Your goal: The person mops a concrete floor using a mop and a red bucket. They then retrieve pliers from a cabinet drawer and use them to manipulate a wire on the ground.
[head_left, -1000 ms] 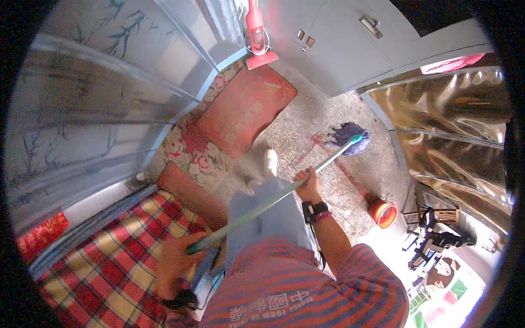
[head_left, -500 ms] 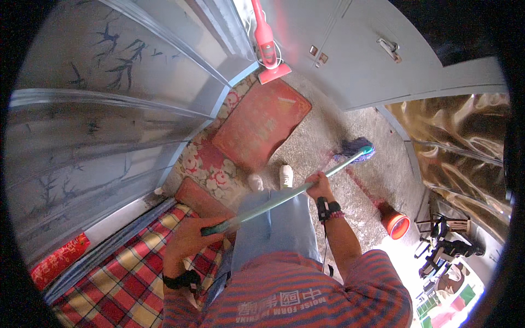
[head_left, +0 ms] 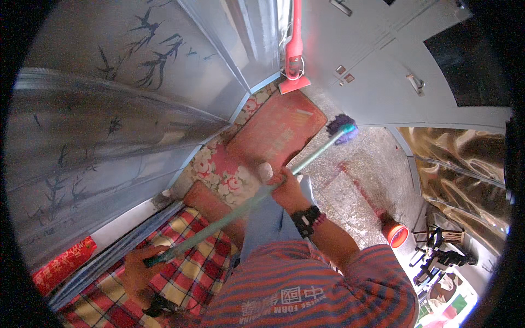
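A mop with a long pale green handle (head_left: 219, 221) slants across in front of me, from the lower left to the far right. Its dark purple-blue mop head (head_left: 340, 131) rests on the speckled floor just right of the red mat. At the handle's near end, above the plaid cloth, my left hand (head_left: 136, 273) is closed around it and slightly blurred. My right hand (head_left: 287, 192) grips the handle farther along, in front of my legs. Dark bands show on both wrists.
The red mat (head_left: 279, 128) lies over a floral one (head_left: 205, 164). A pink stick vacuum (head_left: 294, 60) stands against the far corner. To the right are an orange-red bucket (head_left: 398, 236) and a dark stool (head_left: 445, 235). Red-yellow plaid cloth (head_left: 191, 257) covers a surface at left.
The mop head has slid left across the floor, toward the red mat. Both hands have shifted left with the handle, the left one also nearer to me. The view has turned a little.
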`<action>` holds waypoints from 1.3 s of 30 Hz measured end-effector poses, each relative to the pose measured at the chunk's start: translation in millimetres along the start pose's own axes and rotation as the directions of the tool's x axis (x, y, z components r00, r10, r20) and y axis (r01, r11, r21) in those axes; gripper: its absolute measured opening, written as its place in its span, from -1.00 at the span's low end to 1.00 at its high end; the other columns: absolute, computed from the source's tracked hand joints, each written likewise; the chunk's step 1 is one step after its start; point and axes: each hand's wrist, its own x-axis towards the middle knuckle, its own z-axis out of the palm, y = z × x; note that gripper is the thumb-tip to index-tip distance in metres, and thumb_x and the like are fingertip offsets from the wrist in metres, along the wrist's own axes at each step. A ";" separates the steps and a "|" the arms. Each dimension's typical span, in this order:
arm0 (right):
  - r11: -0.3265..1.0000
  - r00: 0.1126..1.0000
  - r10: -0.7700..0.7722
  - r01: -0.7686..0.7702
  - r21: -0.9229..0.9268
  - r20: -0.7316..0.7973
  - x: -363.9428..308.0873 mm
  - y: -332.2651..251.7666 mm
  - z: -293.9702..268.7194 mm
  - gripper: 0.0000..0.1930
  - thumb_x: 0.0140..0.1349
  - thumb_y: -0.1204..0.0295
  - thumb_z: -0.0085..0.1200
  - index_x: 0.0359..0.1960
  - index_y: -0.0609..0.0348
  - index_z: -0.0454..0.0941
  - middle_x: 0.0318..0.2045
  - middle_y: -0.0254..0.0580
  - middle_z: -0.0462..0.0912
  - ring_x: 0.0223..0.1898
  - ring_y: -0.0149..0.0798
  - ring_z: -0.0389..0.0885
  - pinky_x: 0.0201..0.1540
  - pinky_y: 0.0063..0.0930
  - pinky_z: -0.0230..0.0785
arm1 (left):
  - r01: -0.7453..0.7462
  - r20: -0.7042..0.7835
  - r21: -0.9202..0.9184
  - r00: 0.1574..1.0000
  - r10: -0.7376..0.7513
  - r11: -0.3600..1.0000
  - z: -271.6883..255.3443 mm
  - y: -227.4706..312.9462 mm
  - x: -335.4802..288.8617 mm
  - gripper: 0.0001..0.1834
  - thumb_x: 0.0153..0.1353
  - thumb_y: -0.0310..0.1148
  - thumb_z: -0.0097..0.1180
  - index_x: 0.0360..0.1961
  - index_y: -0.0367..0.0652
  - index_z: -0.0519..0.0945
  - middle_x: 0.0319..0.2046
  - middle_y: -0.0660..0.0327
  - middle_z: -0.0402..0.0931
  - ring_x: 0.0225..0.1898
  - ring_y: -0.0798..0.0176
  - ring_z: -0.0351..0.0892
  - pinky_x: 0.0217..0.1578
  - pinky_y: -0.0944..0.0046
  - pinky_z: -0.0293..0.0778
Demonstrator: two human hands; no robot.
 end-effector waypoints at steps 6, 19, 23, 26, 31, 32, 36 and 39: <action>0.735 0.995 -0.044 -0.031 -0.677 -0.094 83.9 62.0 30.3 -0.82 0.22 0.32 0.03 -0.43 0.17 0.45 -0.58 -0.20 0.46 -0.55 -0.25 0.44 -0.42 -0.28 0.37 | 0.223 -0.011 -0.096 0.974 -0.225 0.970 61.3 -26.9 42.6 -0.54 -0.04 -0.44 0.29 -0.02 -0.17 0.58 -0.30 0.07 0.63 -0.31 0.24 0.58 -0.23 0.22 0.45; -0.623 0.757 0.563 0.653 -0.431 0.332 187.7 278.5 -142.7 -0.63 0.02 0.19 0.27 -0.34 0.21 0.45 -0.45 -0.08 0.57 -0.37 -0.14 0.60 -0.41 -0.30 0.42 | 0.587 -0.158 -0.224 0.766 -0.623 0.778 25.0 -18.4 -96.2 -0.51 0.12 -0.08 0.17 0.05 -0.05 0.54 -0.17 0.01 0.55 -0.14 0.04 0.51 -0.18 -0.14 0.36; 0.206 0.783 0.336 0.480 -0.853 0.523 230.9 184.9 -176.6 -0.50 -0.22 0.19 0.40 -0.26 0.18 0.51 -0.42 -0.10 0.60 -0.37 -0.13 0.60 -0.34 -0.28 0.43 | 0.470 -0.032 -0.056 0.881 -0.472 0.881 39.8 17.6 -56.2 -0.61 0.25 -0.04 0.01 -0.11 -0.10 0.58 -0.38 0.04 0.52 -0.33 0.01 0.46 -0.31 -0.20 0.35; -0.162 0.500 0.669 0.820 -0.549 0.550 209.3 100.3 -132.9 -0.57 -0.32 0.30 0.37 -0.30 0.10 0.63 -0.36 -0.16 0.63 -0.32 -0.16 0.60 -0.18 -0.24 0.42 | 0.479 -0.034 -0.338 0.854 -0.519 0.810 93.4 12.0 -46.9 -0.55 0.01 -0.34 0.23 0.00 -0.11 0.57 -0.31 0.03 0.61 -0.30 0.26 0.60 -0.21 0.29 0.45; -0.579 0.808 0.363 0.586 -0.567 0.464 229.5 -126.4 -154.9 -0.73 -0.10 0.29 0.12 -0.32 0.09 0.59 -0.44 -0.11 0.60 -0.37 -0.07 0.56 -0.26 -0.27 0.42 | 0.089 0.034 -0.105 0.996 -0.086 0.990 169.5 78.5 86.2 -0.59 0.07 -0.30 0.19 0.00 -0.08 0.56 -0.35 -0.06 0.58 -0.30 0.02 0.63 -0.25 0.17 0.49; -0.357 0.924 0.248 0.366 -0.859 0.290 225.5 -152.5 -155.0 -0.76 0.00 0.26 0.03 -0.35 0.11 0.56 -0.48 -0.11 0.58 -0.42 -0.07 0.54 -0.31 -0.27 0.41 | 0.009 0.034 -0.167 0.999 -0.003 0.986 180.6 86.5 95.3 -0.59 0.09 -0.29 0.17 0.01 -0.07 0.55 -0.35 -0.07 0.58 -0.30 -0.06 0.62 -0.25 0.14 0.49; 0.564 0.953 0.222 -0.299 -0.770 -0.207 220.5 -227.3 -153.4 -0.61 0.33 0.16 -0.25 -0.46 0.19 0.48 -0.61 -0.11 0.53 -0.57 -0.09 0.48 -0.45 -0.24 0.39 | 0.081 0.086 -0.139 0.994 -0.069 0.987 201.2 104.8 103.0 -0.58 0.11 -0.30 0.14 0.05 -0.04 0.52 -0.34 -0.07 0.58 -0.29 -0.10 0.60 -0.25 0.13 0.48; 0.438 0.928 0.339 -0.299 -0.848 -0.152 221.5 -217.6 -142.3 -0.59 0.34 0.15 -0.26 -0.49 0.18 0.49 -0.62 -0.13 0.54 -0.58 -0.12 0.46 -0.45 -0.24 0.37 | 0.143 0.094 -0.197 0.987 -0.127 0.970 206.6 92.2 78.6 -0.55 0.12 -0.34 0.11 0.10 -0.01 0.48 -0.32 -0.07 0.58 -0.30 -0.12 0.59 -0.25 0.14 0.48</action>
